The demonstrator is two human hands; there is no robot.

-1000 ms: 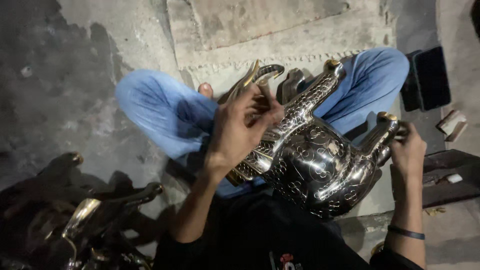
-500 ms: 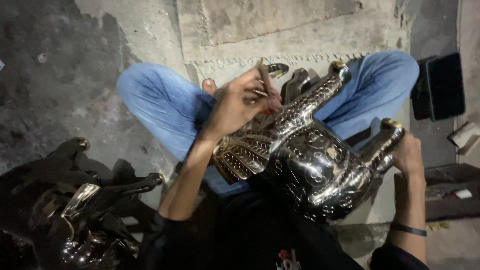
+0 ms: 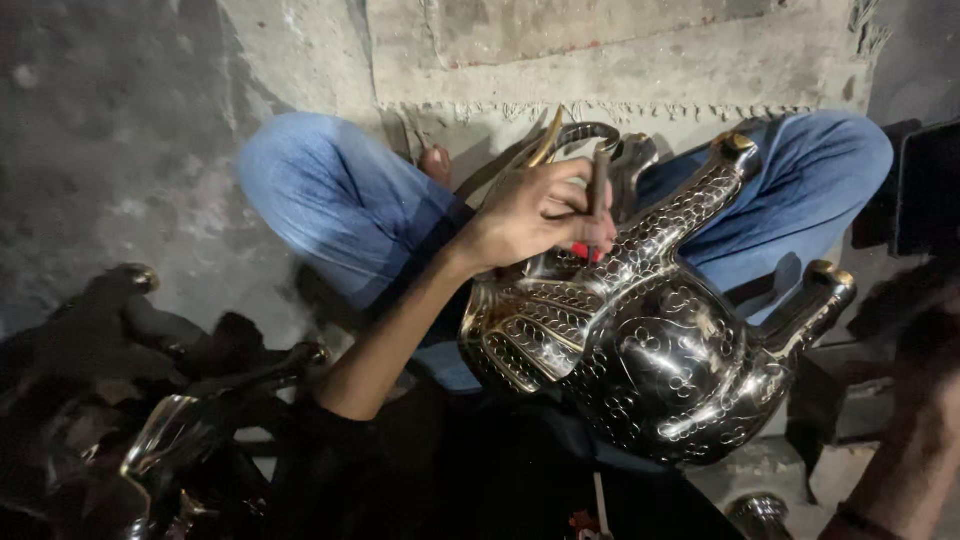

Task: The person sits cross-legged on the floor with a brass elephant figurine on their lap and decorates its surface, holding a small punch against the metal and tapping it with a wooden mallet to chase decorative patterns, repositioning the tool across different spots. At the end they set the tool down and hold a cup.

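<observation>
A shiny engraved metal animal figure (image 3: 650,360) with gold-tipped legs lies across my lap, between my blue-jeaned knees. My left hand (image 3: 535,210) rests on its upper part and grips a small tool with a wooden handle (image 3: 600,180) and a red lower section, its tip against the metal. My right hand (image 3: 920,330) is dark and blurred at the right edge, just beyond one raised leg (image 3: 825,290) of the figure. Whether it touches that leg I cannot tell. A band circles that wrist.
Several dark metal figures (image 3: 150,440) are heaped on the floor at the lower left. A fringed mat (image 3: 620,60) lies on the concrete ahead. A black box-like object (image 3: 925,190) sits at the right, and a small round metal piece (image 3: 760,512) at the bottom.
The view has closed in. My left hand has brought the tool down onto the figure. My right hand, which held the raised leg before, now sits further right and lower.
</observation>
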